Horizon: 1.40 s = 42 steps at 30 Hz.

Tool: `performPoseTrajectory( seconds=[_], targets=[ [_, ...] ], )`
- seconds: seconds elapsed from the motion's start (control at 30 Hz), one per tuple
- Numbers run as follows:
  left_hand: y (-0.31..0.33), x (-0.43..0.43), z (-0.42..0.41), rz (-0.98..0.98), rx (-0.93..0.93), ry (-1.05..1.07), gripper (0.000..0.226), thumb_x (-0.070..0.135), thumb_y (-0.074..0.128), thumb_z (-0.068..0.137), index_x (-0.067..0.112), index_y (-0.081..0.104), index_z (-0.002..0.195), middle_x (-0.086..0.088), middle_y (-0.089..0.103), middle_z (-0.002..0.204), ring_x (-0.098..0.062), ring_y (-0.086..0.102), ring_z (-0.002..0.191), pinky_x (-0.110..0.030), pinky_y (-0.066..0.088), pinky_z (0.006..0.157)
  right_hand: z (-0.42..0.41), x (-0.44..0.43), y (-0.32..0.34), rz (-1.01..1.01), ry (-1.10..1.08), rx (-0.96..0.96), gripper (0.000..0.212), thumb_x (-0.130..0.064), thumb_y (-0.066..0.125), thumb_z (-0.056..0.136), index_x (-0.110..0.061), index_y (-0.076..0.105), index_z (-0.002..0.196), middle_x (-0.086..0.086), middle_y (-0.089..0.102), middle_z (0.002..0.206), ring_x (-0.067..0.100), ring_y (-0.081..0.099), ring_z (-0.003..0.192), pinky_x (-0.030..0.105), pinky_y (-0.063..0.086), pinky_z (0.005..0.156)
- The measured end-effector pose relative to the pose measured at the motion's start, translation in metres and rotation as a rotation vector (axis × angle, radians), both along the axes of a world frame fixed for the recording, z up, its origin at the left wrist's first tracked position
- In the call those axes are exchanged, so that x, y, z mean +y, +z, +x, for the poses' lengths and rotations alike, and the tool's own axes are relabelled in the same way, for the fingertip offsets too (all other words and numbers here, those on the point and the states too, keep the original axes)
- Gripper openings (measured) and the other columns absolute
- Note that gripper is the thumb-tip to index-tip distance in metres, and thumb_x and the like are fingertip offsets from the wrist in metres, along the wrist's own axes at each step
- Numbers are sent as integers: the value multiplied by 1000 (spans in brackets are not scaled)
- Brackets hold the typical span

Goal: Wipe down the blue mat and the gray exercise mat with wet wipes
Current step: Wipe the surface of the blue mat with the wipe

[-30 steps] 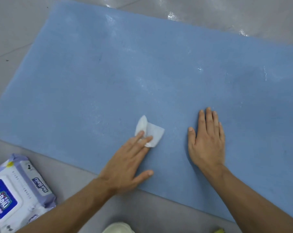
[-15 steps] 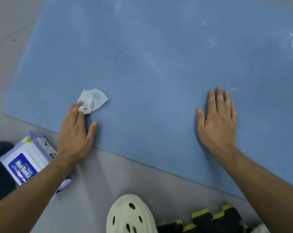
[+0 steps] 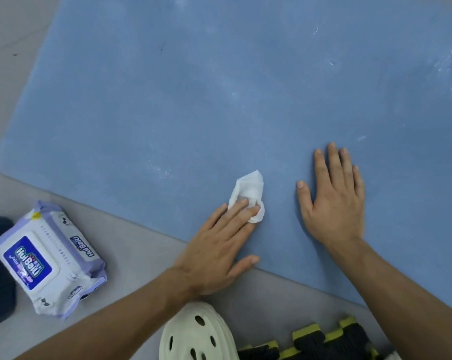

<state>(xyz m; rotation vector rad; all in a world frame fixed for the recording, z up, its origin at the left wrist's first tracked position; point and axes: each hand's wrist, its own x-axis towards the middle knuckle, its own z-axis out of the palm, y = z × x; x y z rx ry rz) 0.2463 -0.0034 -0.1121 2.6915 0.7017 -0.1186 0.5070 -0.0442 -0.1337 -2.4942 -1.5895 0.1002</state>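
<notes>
A crumpled white wet wipe (image 3: 248, 193) lies on the flat blue foam mat (image 3: 219, 100), pinned under the left hand (image 3: 214, 253). The right hand (image 3: 334, 203) rests flat just right of it. A purple-and-white plastic wipes pack (image 3: 45, 258) sits on the grey floor (image 3: 141, 255), left.

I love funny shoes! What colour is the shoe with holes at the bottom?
The clog is pale cream, seen in the head view.

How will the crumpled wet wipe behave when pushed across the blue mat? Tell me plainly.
Probably floppy: the wet wipe is creased and bunched under the left hand. Likely light: it lies thin on the blue mat. It may bunch further rather than slide flat, since its near edge curls by a fingertip.
</notes>
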Motion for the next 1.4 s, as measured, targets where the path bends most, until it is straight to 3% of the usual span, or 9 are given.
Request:
performPoseTrajectory(
  seconds=[0.1,0.3,0.47,0.57,0.73,0.93,1.03,1.17,1.4],
  targets=[
    [-4,23,-13,113,34,55,65,53,32,107,14,40,158,-2,24,170,-24,15,159,-51,19,126,-1,0,0,10,1,-2,68,-46,39,103,-12,31,162,10,22,171,28,14,160,48,15,128],
    [-3,92,-83,213,133,508,66,50,35,104,7,41,154,-11,37,163,-29,24,156,-50,19,126,-1,0,1,-21,5,-7,69,-47,37,104,-13,27,163,9,18,172,27,11,160,48,14,129],
    [-3,110,-104,118,97,749,73,54,34,101,8,30,158,-12,28,164,-34,23,154,-53,23,124,-2,1,2,-21,2,-1,70,-47,38,103,-12,28,163,9,19,172,27,11,160,47,12,129],
    [-9,95,-82,87,11,675,78,55,40,101,4,29,158,-13,25,167,-37,20,156,-58,24,123,-2,1,2,-10,0,-7,69,-47,39,103,-11,30,162,10,21,172,28,13,160,48,14,129],
    [-13,55,-14,64,-58,279,74,55,34,106,-1,40,154,-17,32,165,-37,14,158,-57,23,124,-2,1,2,-1,-3,-9,70,-46,39,103,-12,31,162,9,22,171,28,14,160,48,15,128],
    [-8,16,41,86,2,-26,68,55,31,107,7,43,154,-3,26,170,-29,16,158,-48,18,128,-2,1,2,4,-5,-20,68,-45,40,103,-12,31,162,9,22,171,27,15,159,48,17,128],
    [-9,31,22,133,15,6,68,54,31,107,8,39,157,-2,27,169,-30,23,157,-43,16,128,-2,2,1,6,-7,-25,68,-45,42,102,-12,33,161,10,23,171,28,16,159,49,18,127],
    [-10,71,-29,147,41,259,70,54,28,107,9,33,160,-2,24,170,-26,14,159,-43,16,128,-2,1,2,-12,-9,-13,69,-46,40,103,-12,31,162,9,22,171,27,14,160,48,16,128],
    [-12,135,-89,133,79,595,74,55,33,103,7,31,159,-2,20,171,-33,14,158,-57,22,124,-3,1,3,-34,-7,-3,69,-47,38,103,-13,29,163,8,19,172,26,11,160,47,14,129]
  ],
)
